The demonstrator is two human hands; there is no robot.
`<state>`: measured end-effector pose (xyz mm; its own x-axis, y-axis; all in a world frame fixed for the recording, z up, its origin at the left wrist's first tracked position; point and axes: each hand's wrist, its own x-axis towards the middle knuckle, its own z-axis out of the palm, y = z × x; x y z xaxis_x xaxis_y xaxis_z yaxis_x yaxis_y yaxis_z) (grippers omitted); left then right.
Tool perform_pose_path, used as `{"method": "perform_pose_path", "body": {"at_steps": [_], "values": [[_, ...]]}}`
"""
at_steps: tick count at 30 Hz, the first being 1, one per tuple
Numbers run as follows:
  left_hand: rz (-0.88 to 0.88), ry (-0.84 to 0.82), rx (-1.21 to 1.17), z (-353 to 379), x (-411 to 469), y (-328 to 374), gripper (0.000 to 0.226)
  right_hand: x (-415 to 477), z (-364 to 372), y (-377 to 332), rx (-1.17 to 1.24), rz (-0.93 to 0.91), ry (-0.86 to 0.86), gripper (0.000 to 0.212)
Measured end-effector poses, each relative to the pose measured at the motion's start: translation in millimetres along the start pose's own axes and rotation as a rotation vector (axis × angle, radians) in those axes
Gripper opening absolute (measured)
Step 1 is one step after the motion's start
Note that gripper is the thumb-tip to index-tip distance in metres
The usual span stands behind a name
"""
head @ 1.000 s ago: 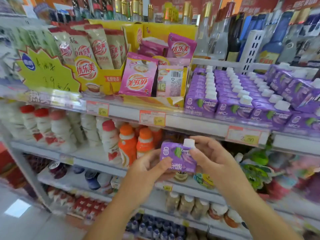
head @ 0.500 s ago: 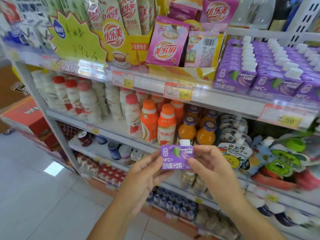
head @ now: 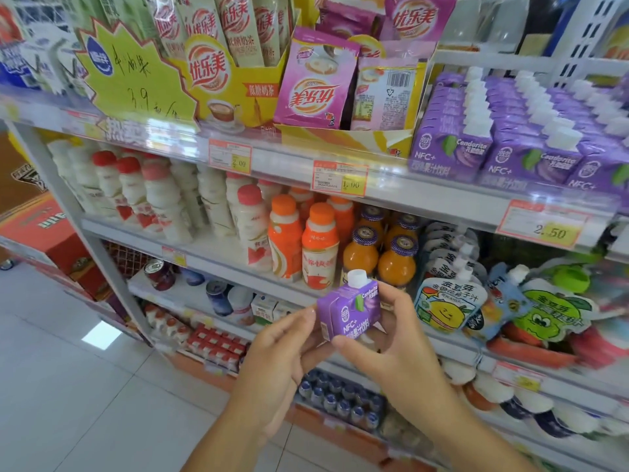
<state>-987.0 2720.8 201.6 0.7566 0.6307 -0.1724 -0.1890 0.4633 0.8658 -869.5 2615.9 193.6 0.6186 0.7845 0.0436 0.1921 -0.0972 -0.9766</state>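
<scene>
A tall white metal shop shelf (head: 425, 199) is full of drinks. A row of purple juice boxes with white caps (head: 452, 155) sits on its upper board, at the right. Lower down, in front of the shelf, the left hand (head: 275, 362) and the right hand (head: 401, 342) are close together. Both pinch one small purple juice box (head: 350, 311), its little white cap (head: 356, 278) on top.
</scene>
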Motion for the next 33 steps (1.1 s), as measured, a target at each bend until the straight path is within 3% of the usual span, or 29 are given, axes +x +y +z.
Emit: {"method": "perform_pose_path", "body": {"at_steps": [4,8,14,17,22,33], "values": [[0.024,0.032,0.099,3.5,1.5,-3.3,0.025,-6.4,-3.0,-6.3,0.031,-0.057,-0.044,0.070],[-0.034,-0.061,0.093,7.0,5.5,-2.9,0.040,-14.9,-7.3,-13.5,0.086,-0.020,-0.179,0.045],[-0.008,-0.038,0.164,10.7,1.2,-8.3,0.041,-20.8,-9.9,-6.7,-0.080,-0.078,-0.123,0.028],[0.026,0.007,0.216,11.3,-2.0,-10.1,0.050,-20.4,-10.5,-5.8,-0.010,-0.059,-0.092,0.029],[-0.065,-0.013,0.016,6.1,-5.3,-7.3,0.046,-16.4,-17.6,-1.9,0.188,0.060,-0.030,0.042],[-0.061,-0.096,0.001,-0.7,-8.5,-5.9,0.041,-17.4,-17.3,0.9,0.273,0.096,0.003,0.040]]}}
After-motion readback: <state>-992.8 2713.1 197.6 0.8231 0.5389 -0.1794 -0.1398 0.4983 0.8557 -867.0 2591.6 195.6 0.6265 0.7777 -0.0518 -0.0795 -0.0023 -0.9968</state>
